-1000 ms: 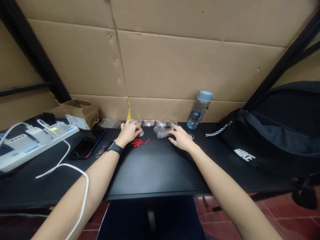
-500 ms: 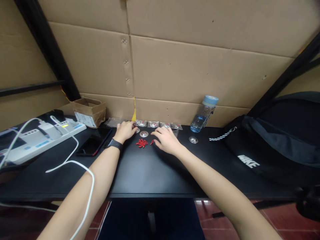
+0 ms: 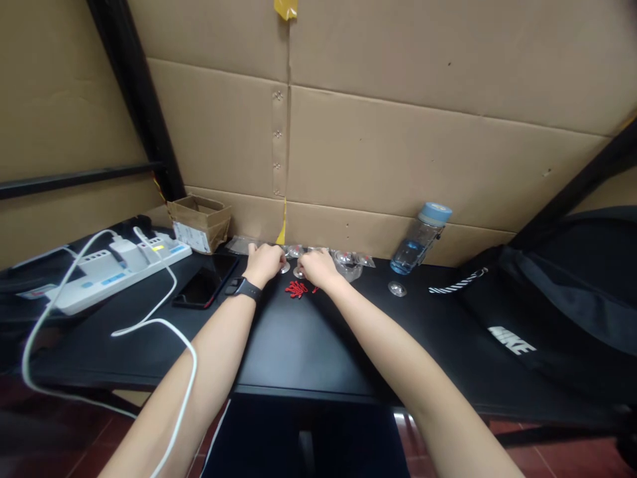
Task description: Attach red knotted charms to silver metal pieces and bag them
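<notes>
My left hand (image 3: 267, 263), with a black watch on the wrist, has its fingers curled down at a small clear disc (image 3: 285, 267). Close by, my right hand (image 3: 317, 267) is closed over another clear disc (image 3: 298, 273), whose edge shows beside the fingertips. Just in front of the hands lies a small pile of red cords (image 3: 296, 289), with one loose red piece (image 3: 315, 290) to its right. Small clear packets (image 3: 365, 259) with red marks line the back of the table, partly behind my hands.
A blue-capped bottle (image 3: 421, 239) stands right, near a single clear disc (image 3: 397, 289). A black bag (image 3: 557, 299) fills the far right. Left are a phone (image 3: 202, 285), power strip (image 3: 107, 284), white cable and cardboard box (image 3: 202, 222).
The view has shifted, so things sit further right. My right hand has moved from the loose red cord to a disc, its fingers now closed. My left fingers have curled in.
</notes>
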`<state>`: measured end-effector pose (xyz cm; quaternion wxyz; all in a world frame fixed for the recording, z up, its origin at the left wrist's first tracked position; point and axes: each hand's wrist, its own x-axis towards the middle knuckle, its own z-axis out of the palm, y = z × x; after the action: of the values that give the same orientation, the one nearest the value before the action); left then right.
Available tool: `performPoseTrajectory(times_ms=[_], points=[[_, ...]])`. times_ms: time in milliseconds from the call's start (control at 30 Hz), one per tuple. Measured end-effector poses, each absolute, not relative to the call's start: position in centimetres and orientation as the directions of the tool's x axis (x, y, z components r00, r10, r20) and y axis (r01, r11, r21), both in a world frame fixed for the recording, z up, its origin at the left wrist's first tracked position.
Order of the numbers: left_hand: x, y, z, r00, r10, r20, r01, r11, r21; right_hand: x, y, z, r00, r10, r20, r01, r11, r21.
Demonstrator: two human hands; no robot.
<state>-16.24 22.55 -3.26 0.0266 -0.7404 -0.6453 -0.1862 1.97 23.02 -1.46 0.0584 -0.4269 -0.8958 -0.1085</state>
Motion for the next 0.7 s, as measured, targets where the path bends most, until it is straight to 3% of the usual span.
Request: performPoseTrajectory(times_ms=[133, 367, 533, 700], points=[[-15.2, 21.7, -1.8, 0.116, 0.915, 0.387, 0.92, -0.246, 0.304, 4.2, 22.5, -0.2, -0.575, 0.776, 0.258, 0.8, 0.599, -0.021], [-11.4, 19.3, 0.2, 0.232, 0.852, 0.468, 0.75, -0.464, 0.472, 12.0, 19.6, 1.9, -0.395, 0.73, 0.558, 0.686, 0.639, -0.349], [-8.2, 18.6, -1.0, 0.287, 0.827, 0.484, 0.615, -0.546, 0.569, 14.4, 17.5, 0.2, -0.244, 0.777, 0.58, 0.608, 0.589, -0.533], [-6.6, 18.6, -2.4, 0.237, 0.836, 0.495, 0.444, -0.547, 0.71, 13.6, 16.7, -2.0, -0.099, 0.81, 0.578, 0.431, 0.558, -0.709]])
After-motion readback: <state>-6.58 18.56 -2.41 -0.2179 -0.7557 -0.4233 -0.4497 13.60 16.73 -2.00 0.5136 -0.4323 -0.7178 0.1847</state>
